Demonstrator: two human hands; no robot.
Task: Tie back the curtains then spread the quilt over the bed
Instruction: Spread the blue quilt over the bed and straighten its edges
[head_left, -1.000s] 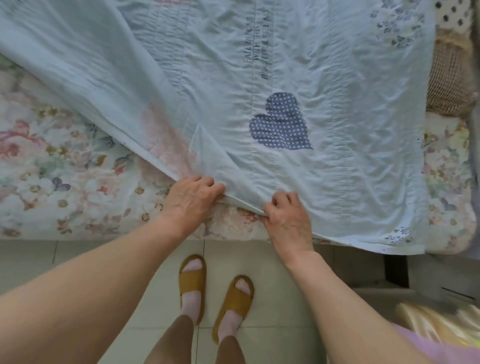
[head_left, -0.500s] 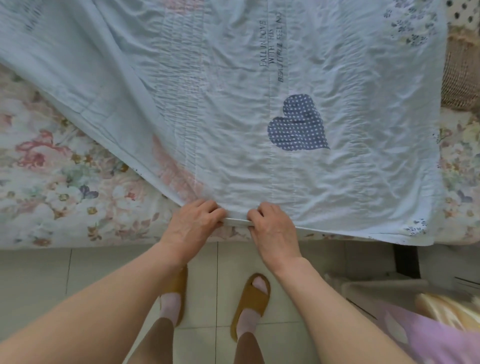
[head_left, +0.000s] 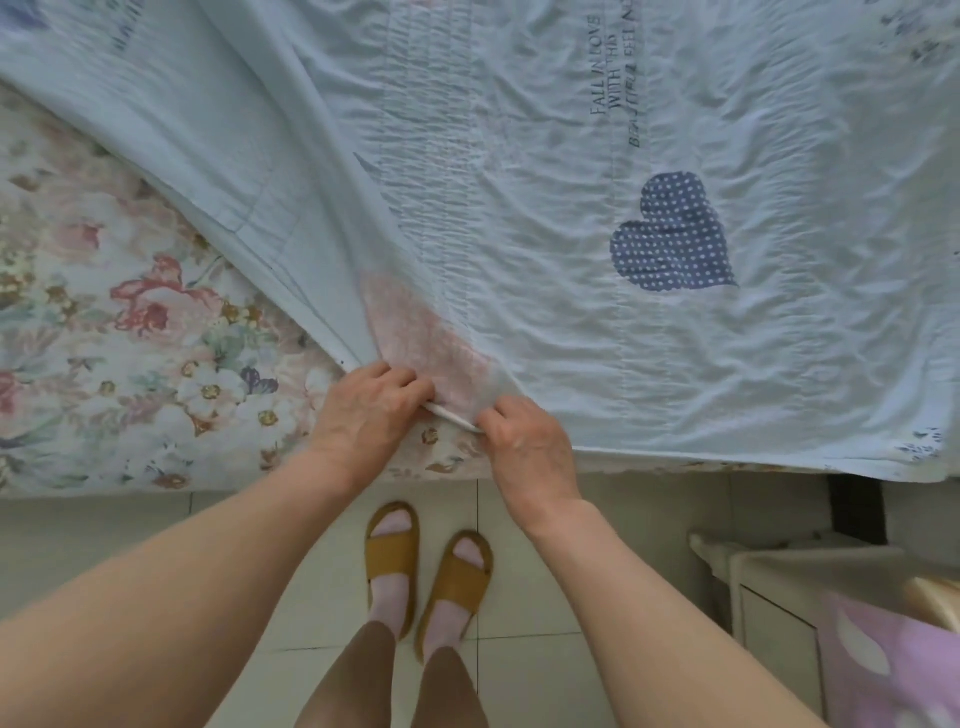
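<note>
- "FALL IN LOVE WITH THIS" is being shown on the quilt (head_left: 571, 156), above the heart patch (head_left: 672, 234).
- The quilt's hem, below the patch at the bed (head_left: 104, 364) edge, is being pinched by the left hand (head_left: 369, 410) and right hand (head_left: 530, 441), now closer together than before.

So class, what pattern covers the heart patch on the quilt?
White polka dots on dark blue: heart patch on the quilt, head view.

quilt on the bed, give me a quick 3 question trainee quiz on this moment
1. True or false: both hands hold the quilt by its near edge.
2. What pattern fills the dark blue heart patch? A) stripes B) white dots C) checks
3. Which side of the floral sheet lies uncovered, the person's left or right?

Key: 1 true, the left hand and right hand each have a grip on the edge. 2 B. 3 left.
</note>
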